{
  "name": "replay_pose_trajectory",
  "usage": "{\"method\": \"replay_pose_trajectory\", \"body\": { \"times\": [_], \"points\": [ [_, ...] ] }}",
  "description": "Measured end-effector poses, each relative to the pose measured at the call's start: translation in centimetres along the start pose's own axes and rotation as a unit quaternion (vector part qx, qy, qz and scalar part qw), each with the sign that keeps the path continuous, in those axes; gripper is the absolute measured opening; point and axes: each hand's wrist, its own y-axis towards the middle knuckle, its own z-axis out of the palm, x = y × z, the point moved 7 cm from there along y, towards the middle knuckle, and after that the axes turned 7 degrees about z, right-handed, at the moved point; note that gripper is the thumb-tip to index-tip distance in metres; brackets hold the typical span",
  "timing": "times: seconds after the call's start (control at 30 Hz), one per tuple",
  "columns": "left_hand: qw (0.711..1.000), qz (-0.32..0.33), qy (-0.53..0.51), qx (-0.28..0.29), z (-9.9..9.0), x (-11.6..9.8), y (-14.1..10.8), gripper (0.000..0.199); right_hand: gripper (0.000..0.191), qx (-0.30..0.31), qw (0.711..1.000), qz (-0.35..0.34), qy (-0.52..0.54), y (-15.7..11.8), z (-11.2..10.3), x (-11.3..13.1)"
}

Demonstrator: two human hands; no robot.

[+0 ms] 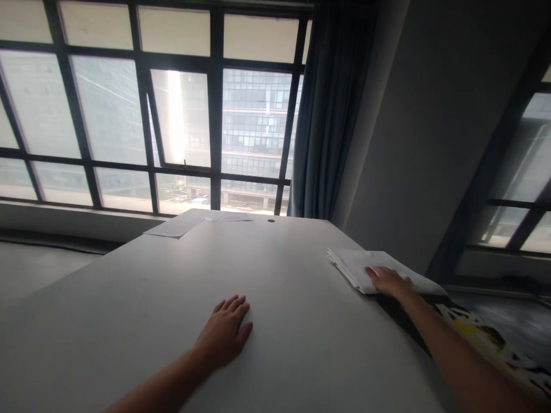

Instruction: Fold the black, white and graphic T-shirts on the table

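Note:
A folded white cloth with layered edges lies at the right edge of the white table. My right hand rests on top of it, with the thumb apart; the undersides of the fingers are hidden. Lower and nearer the middle, my left hand lies palm down on the bare tabletop. Its fingers are stretched out and the thumb stands away from them. Nothing is in that hand.
Sheets of paper lie at the table's far left corner. A small dark round spot marks the far edge. Below my right arm is a dark, yellow-and-white patterned item. Beyond the table are windows and a blue curtain.

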Motion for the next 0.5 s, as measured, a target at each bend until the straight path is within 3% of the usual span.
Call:
{"method": "replay_pose_trajectory", "body": {
  "times": [0.07, 0.13, 0.33, 0.4, 0.5],
  "points": [
    [1.000, 0.003, 0.005, 0.000, -0.1, 0.0, 0.0, 0.054, 0.060, -0.014, 1.000, -0.010, 0.004, -2.9, -1.2, 1.9],
    [1.000, 0.006, 0.010, -0.006, -0.1, 0.0, 0.0, 0.054, 0.060, -0.010, 0.997, -0.067, 0.033, -6.8, -1.6, 5.3],
    [1.000, 0.017, 0.024, -0.007, 0.2, 0.1, -0.2, 0.055, 0.068, 0.055, 0.961, -0.253, 0.101, -21.6, 0.7, 16.5],
    [0.999, 0.013, 0.030, -0.004, 0.1, 0.1, -0.3, 0.058, 0.071, 0.070, 0.952, -0.272, 0.119, -25.2, 1.4, 18.3],
    [0.999, 0.006, 0.046, 0.004, 0.0, 0.1, -0.4, 0.062, 0.072, 0.102, 0.955, -0.256, 0.113, -28.0, 2.6, 18.9]
  ]
}}
